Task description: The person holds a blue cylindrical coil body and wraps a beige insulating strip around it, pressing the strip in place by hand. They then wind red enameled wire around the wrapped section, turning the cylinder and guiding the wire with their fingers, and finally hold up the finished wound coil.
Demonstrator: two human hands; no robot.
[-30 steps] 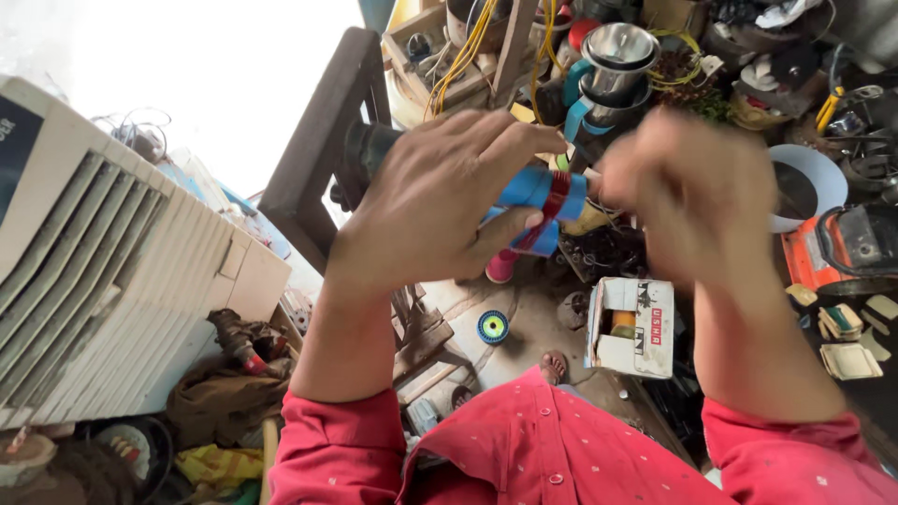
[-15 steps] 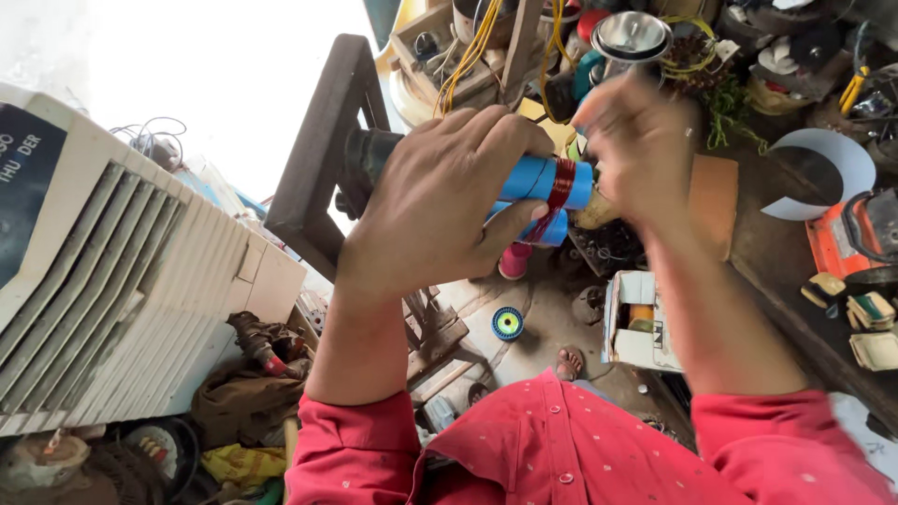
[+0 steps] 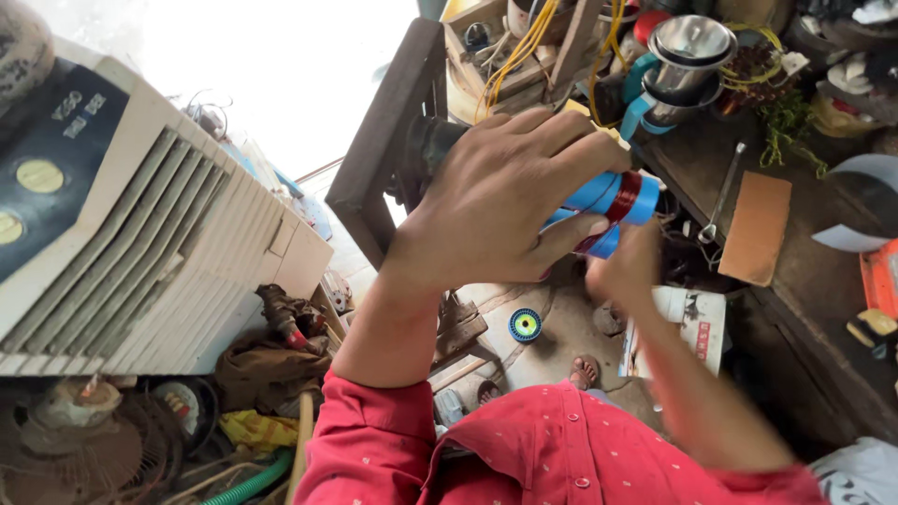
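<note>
Louvred white plastic fills the left of the view: an air cooler [image 3: 140,243] standing on the floor, with an old fan [image 3: 89,435], a green hose [image 3: 248,477] and crumpled rags beneath and beside it. Right of the cooler a dark wooden frame [image 3: 388,131] rises. In front of that frame the left hand [image 3: 510,201] is clamped around a blue spool [image 3: 613,206], fingers over the top and thumb underneath; the spool is held in the air and carries a band of reddish copper wire around its middle. Just below and to the right of the spool the right hand [image 3: 627,266] is blurred, and I cannot tell whether it is closed on anything or touches the spool. Both sleeves are red. On the floor below lie a small blue-and-green reel [image 3: 525,324] and a white box [image 3: 687,327]. Further right, the cluttered bench [image 3: 804,281] carries a steel pot [image 3: 687,56] and a brown cardboard piece [image 3: 758,229].
</note>
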